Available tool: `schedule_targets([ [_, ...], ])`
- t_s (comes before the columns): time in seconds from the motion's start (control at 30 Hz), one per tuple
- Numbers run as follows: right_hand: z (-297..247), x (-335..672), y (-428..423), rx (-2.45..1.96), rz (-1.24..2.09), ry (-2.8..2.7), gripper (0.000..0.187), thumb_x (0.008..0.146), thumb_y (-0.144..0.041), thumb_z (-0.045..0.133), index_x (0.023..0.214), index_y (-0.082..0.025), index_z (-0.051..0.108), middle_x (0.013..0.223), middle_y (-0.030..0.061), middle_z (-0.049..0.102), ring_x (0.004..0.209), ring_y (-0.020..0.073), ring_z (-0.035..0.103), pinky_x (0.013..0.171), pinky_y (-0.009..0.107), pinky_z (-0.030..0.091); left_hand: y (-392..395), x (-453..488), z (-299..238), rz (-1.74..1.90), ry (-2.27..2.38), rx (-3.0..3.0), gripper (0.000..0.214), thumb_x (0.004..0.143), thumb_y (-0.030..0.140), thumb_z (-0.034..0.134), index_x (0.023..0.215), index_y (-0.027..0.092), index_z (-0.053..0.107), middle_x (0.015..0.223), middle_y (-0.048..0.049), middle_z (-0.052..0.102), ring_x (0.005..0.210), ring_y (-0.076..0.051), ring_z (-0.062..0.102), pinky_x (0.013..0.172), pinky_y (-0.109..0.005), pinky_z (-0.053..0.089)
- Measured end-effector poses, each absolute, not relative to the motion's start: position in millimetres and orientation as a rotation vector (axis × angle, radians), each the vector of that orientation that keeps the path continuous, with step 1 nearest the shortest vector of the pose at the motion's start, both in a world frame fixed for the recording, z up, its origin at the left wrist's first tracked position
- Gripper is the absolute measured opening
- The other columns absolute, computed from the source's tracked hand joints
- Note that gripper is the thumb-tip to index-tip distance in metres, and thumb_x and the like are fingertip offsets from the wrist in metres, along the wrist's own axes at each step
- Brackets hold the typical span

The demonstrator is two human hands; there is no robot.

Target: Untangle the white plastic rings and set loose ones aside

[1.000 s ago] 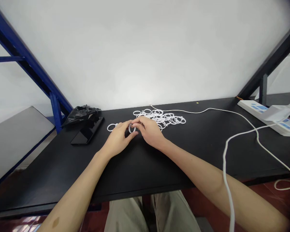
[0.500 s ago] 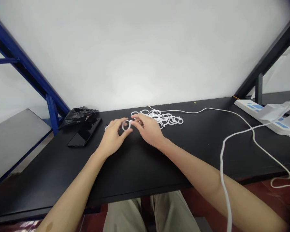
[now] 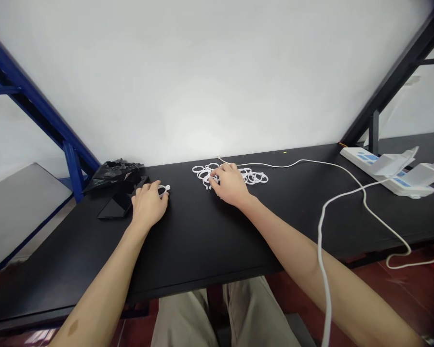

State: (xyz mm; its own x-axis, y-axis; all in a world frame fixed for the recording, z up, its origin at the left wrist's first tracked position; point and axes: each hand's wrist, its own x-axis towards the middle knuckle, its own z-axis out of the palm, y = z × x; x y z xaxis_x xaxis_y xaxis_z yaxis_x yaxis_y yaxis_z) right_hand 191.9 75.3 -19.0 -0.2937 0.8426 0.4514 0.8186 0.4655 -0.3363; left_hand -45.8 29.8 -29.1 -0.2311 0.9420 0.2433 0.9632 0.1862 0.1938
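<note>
My left hand point(image 3: 148, 203) is low over the table at the left, its thumb and fingers curled around a white ring point(image 3: 162, 194) with a small knob point(image 3: 167, 187) on its edge. Part of that ring is hidden behind the fingers. Over a heap of similar white rings point(image 3: 253, 176) rests my right hand point(image 3: 231, 185), thumb and forefinger parted at the heap's left side. Its fingers touch or hover just above the rings; which of these, I cannot tell. The hand covers the middle of the heap.
Beyond my left hand lie a dark phone or tablet point(image 3: 114, 207) and a crumpled black plastic bag point(image 3: 114, 172). A white cable point(image 3: 321, 236) crosses above my right forearm to a white power strip point(image 3: 394, 176) with plugged-in adapters. A pale wall closes off the black table's point(image 3: 202, 241) back.
My left hand has moved left with the white ring, away from my right hand. My right hand has let go of that ring and shifted right onto the heap.
</note>
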Motion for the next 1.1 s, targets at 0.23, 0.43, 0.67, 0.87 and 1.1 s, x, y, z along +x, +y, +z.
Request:
schedule_targets([
  [0.23,-24.2,193.5,76.7,-1.351,0.002,-2.241,0.021,0.092,-0.022,0.052,0.092,-0.017,0.072,0.110,0.0123,0.061,0.109,0.0296,0.047,0.096,0.043,0.040,32.3,-49.5,-32.6,-0.559,-2.331,-1.918,0.050,0.087,0.036,0.047,0.131,0.015,0.056,0.131,-0.0204,0.058,0.118,-0.042,0.050,0.094,-0.056,0.042],
  [0.43,-22.3,186.5,73.0,-1.317,0.133,-2.108,0.017,0.093,-0.025,0.055,0.097,-0.018,0.069,0.109,0.0107,0.060,0.105,0.0257,0.049,0.095,0.040,0.041,30.4,-46.1,-32.1,-0.682,-2.247,-1.878,0.051,0.086,0.038,0.049,0.130,0.015,0.057,0.133,-0.0198,0.057,0.119,-0.043,0.047,0.094,-0.057,0.041],
  [0.67,-17.0,180.8,70.7,-1.185,0.315,-1.885,0.019,0.097,-0.026,0.047,0.098,-0.019,0.065,0.097,0.0063,0.063,0.096,0.0199,0.054,0.090,0.034,0.043,29.5,-38.4,-28.4,-0.954,-2.006,-2.066,0.038,0.087,0.037,0.049,0.116,0.018,0.065,0.118,-0.0120,0.065,0.113,-0.034,0.050,0.099,-0.049,0.041],
  [0.87,-18.7,181.6,73.3,-1.193,0.366,-1.814,0.022,0.097,-0.027,0.046,0.097,-0.018,0.066,0.093,0.0051,0.064,0.088,0.0173,0.056,0.081,0.030,0.044,23.4,-23.0,-28.2,-1.011,-1.806,-2.337,0.032,0.089,0.038,0.051,0.111,0.020,0.065,0.111,-0.0074,0.069,0.105,-0.027,0.054,0.096,-0.042,0.044],
  [1.1,-18.7,178.3,70.0,-1.197,0.415,-1.837,0.024,0.097,-0.028,0.044,0.098,-0.018,0.066,0.102,0.0052,0.066,0.089,0.0147,0.059,0.082,0.027,0.044,25.7,7.4,-36.3,-0.903,-1.752,-2.447,0.037,0.089,0.041,0.053,0.118,0.020,0.062,0.114,-0.0093,0.064,0.106,-0.028,0.053,0.098,-0.043,0.040],
])
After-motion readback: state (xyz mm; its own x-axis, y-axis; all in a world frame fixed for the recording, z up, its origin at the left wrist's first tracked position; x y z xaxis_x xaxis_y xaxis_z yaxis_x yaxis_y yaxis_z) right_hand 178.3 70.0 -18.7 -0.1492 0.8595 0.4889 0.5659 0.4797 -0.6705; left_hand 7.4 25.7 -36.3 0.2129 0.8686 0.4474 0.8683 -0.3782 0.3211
